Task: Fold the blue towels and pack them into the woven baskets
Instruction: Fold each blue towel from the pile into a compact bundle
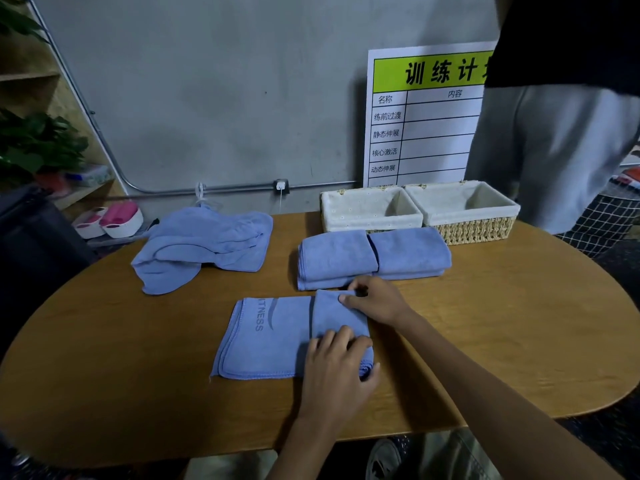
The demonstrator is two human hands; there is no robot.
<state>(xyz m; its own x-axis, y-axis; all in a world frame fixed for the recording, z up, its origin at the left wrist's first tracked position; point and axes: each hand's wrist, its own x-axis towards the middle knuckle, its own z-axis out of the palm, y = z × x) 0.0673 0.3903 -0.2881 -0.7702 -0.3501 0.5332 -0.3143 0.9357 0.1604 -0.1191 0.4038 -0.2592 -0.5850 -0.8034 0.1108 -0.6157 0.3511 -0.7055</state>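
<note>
A blue towel [270, 337] printed with "FITNESS" lies partly folded in the middle of the table, its right part doubled over to the left. My left hand [341, 362] grips the near right edge of the fold, fingers on top and thumb round the edge. My right hand [375, 301] pinches the far right corner of the same fold. Just behind lie two folded blue towel stacks [334, 258] [410, 251] side by side. Behind those stand two woven baskets with white liners, the left basket [372, 221] and the right basket [474, 230], with nothing visible inside. A heap of unfolded blue towels [204, 244] sits at the back left.
The oval wooden table [502, 341] has bare room to the left and right of my hands. A person [554, 133] stands at the back right beside the baskets. A printed board [426, 116] leans on the wall behind them. Shelves and plants are at far left.
</note>
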